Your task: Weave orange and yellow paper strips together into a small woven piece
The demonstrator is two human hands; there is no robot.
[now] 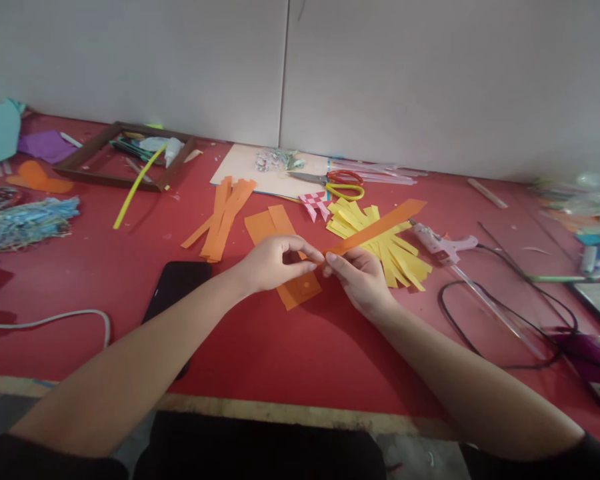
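An orange paper strip (380,225) with a pointed far end slants up to the right over the table. Its near end is pinched between the thumb and fingers of my right hand (363,277). Close against that same end, the fingertips of my left hand (277,263) are drawn together on the strip; the exact contact is partly hidden. Beneath my hands lie wider orange paper pieces (296,293). A fanned pile of yellow paper strips (403,257) rests just beyond my right hand. More orange strips (225,223) lie crossed past my left hand.
Red-and-yellow-handled scissors (345,185) lie at the back beside a pink checkered woven paper piece (314,205). A glue gun (443,245) with a looping black cord is at right. Left are a black phone (175,287), a wooden frame (93,150) and shredded paper (35,223).
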